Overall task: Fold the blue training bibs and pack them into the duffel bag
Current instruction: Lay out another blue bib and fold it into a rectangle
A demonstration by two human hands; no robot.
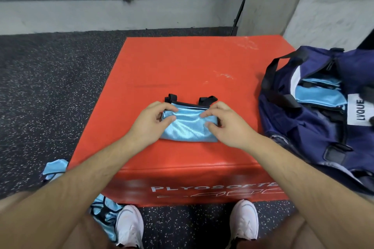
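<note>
A light blue training bib [187,127], folded into a small packet with black trim loops at its far edge, lies on the red foam box [182,62]. My left hand [150,122] pinches the packet's left end between thumb and fingers. My right hand [226,123] pinches its right end the same way. To the right on the box stands the navy duffel bag [307,127], unzipped, with folded blue bibs [319,95] stacked inside.
More loose blue bibs [55,168] lie on the speckled rubber floor at the box's left front, with another bib heap [105,214] by my left white shoe [129,226]. A grey wall with a pipe runs behind. A concrete pillar stands at the back right.
</note>
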